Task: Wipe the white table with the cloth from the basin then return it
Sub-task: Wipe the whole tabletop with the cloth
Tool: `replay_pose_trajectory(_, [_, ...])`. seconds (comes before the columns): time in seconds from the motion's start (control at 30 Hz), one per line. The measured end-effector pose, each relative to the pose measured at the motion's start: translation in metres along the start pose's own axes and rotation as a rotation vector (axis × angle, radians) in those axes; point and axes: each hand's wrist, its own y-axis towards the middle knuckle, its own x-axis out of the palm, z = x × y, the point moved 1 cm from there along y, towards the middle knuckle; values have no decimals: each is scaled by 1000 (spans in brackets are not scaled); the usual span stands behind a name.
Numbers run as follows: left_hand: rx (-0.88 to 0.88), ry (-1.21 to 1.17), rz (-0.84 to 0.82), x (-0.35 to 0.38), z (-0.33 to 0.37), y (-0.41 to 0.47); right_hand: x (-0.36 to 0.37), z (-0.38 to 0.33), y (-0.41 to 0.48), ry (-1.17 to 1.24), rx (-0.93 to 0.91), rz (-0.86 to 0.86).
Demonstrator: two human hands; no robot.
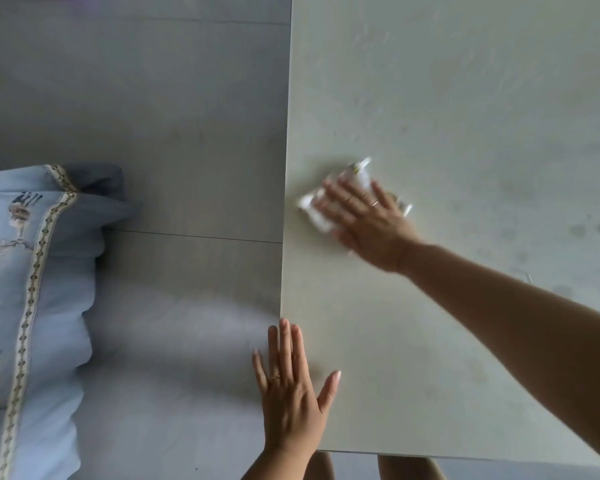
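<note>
Presses the right hand (368, 221) flat, fingers straight and spread, onto a crumpled white cloth (314, 207) bunched under the palm and poking out past the fingertips; blurred, perhaps with a printed edge. Rests the left hand (291, 386) open, fingers straight, across the edge of the smooth, faintly mottled white table (465, 98). Left of that hand, matte grey floor tiles (153, 116) and pale blue embroidered fabric (49, 306).

A white table (465, 98) carries one crumpled cloth (313, 206).
</note>
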Motion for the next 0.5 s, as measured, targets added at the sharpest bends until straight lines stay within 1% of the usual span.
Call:
replay_pose_trajectory(0.07, [-42, -27, 46, -5, 1, 15, -9, 34, 12, 86, 300, 73])
replay_pose_trajectory(0.1, [-48, -37, 67, -9, 3, 27, -9, 35, 18, 129, 456, 119])
replay_pose_trajectory(0.13, [-40, -42, 88, -13, 7, 42, -9, 25, 24, 147, 568, 151])
replay_pose_trajectory(0.17, [-20, -44, 109, -18, 11, 59, -6, 9, 29, 154, 603, 152])
replay_pose_trajectory(0.2, [2, -45, 128, -22, 16, 76, -3, -10, 32, 155, 546, 127])
replay_pose_trajectory(0.27, [28, -42, 162, -28, 26, 103, 1, -37, 31, 102, 244, 31])
replay_pose_trajectory(0.33, [22, -45, 182, -32, 33, 121, -4, -27, 31, 30, -35, -51])
replay_pose_trajectory(0.37, [13, -47, 190, -33, 35, 127, -8, -9, 36, -6, -102, -57])
replay_pose_trajectory(0.4, [5, -47, 197, -35, 38, 133, -11, 11, 42, -31, -97, -49])
replay_pose_trajectory(0.43, [1, -48, 202, -36, 40, 140, -16, 32, 49, -29, -22, -25])
replay_pose_trajectory(0.5, [13, -50, 211, -40, 44, 156, -24, 68, 60, 55, 271, 60])
